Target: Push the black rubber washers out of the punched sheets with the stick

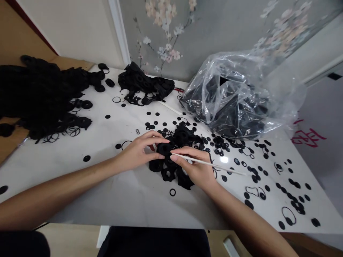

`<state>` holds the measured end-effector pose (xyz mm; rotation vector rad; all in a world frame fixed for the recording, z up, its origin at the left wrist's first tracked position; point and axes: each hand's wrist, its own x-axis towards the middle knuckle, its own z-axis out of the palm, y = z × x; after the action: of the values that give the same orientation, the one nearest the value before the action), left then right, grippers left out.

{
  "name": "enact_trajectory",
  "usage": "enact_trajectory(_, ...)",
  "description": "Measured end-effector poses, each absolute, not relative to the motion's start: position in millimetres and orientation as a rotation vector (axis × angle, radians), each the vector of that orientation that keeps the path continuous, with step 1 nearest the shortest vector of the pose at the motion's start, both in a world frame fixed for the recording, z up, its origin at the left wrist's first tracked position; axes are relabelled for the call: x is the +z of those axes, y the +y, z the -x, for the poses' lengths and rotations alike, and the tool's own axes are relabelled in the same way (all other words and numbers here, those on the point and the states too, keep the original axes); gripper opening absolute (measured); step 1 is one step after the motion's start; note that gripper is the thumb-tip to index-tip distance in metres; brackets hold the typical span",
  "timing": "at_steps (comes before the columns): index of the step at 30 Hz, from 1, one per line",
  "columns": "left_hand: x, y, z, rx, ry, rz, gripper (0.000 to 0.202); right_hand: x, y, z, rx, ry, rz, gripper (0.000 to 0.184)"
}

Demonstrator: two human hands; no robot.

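Black rubber rings [171,167] on a white marble tabletop [112,125].

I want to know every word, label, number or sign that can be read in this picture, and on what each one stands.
Red characters on the pale surface right of the white table: too blurred and slanted to read.
No other readable text shows.

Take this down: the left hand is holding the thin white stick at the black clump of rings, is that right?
No, it's the right hand, not the left hand, that holds the thin white stick at the black clump of rings. The head view shows this.
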<state>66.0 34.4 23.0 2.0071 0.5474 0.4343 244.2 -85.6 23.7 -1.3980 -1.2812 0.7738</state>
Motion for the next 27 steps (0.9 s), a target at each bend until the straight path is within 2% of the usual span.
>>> enact_trajectory(15,19.4,35.7,-66.0,0.471,0.499,-2.101,0.030,22.1,-83.4,-244.8,0.842,-1.286,1.380,0.009)
enact_trajectory(22,18.4,32.4,-66.3,0.490,0.485,-2.210,0.025,23.8,-84.3,-247.1,0.482,-1.658,1.313,0.010)
enact_trajectory(27,16.6,28.8,-67.0,0.504,0.475,-2.246,0.030,21.5,-83.9,-256.8,0.332,-1.950,1.273,0.014)
